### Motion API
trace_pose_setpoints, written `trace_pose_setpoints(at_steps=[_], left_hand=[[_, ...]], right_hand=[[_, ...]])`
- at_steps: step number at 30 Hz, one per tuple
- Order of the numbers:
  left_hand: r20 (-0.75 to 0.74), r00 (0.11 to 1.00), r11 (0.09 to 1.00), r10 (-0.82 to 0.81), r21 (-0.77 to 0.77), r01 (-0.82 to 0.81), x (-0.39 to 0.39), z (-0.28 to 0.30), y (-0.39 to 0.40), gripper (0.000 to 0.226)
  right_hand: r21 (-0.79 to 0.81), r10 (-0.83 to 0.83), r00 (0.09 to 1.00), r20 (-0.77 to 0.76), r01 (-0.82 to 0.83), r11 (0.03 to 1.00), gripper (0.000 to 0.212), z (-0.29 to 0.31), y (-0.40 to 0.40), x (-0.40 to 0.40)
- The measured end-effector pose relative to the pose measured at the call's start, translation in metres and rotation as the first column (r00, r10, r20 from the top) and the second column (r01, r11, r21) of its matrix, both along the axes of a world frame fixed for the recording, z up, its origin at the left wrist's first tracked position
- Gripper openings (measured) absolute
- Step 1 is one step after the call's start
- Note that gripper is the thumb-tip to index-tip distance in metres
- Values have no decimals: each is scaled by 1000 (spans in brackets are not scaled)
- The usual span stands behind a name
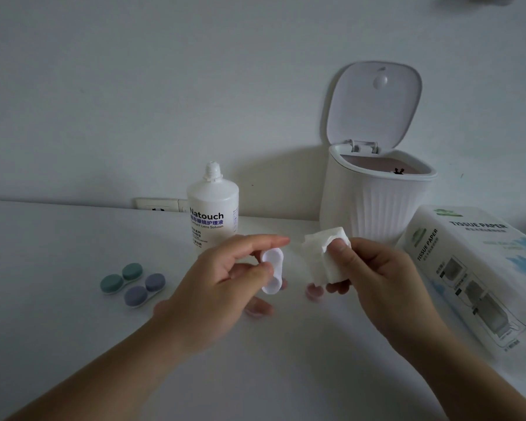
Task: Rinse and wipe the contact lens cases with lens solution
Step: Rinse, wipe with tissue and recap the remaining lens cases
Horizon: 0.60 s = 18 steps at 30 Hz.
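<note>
The left hand (225, 278) pinches the open white lens case (272, 273) with its wells turned toward the right hand (374, 275), which grips a folded tissue (319, 253), likely for wiping. They're apart, above the worktop (58, 329). The solution bottle (213, 214), green case (121, 278) and purple case (145, 290) sit left; an open bin (374, 202) and tissue pack (480, 268) crowd the right

Both hands raised, left (225, 278) and right (368, 268), fingers curled.
</note>
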<state>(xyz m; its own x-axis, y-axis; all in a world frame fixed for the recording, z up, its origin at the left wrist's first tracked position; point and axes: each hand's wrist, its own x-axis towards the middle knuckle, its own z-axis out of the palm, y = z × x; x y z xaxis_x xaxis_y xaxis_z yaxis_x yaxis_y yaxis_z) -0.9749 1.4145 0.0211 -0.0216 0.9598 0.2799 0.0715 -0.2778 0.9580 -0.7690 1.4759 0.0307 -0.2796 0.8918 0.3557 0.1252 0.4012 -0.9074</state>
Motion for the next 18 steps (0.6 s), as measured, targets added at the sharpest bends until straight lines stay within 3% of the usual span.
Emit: trace_pose_setpoints(at_steps=[7,10,18], left_hand=[[-115,993,999,-34,12,36,1,-5,-1,38],[-108,994,1000,-1,19,3,2,-5,-1,25],[-112,994,1000,17,9,-16,2,-7,2,26]], right_hand=[[-5,17,997,76,-16,1000,43,-3,-1,-1],[13,64,993,103,-66,998,47,-5,-2,-1],[-63,274,944,186,-266,962,28,-10,-5,-6]])
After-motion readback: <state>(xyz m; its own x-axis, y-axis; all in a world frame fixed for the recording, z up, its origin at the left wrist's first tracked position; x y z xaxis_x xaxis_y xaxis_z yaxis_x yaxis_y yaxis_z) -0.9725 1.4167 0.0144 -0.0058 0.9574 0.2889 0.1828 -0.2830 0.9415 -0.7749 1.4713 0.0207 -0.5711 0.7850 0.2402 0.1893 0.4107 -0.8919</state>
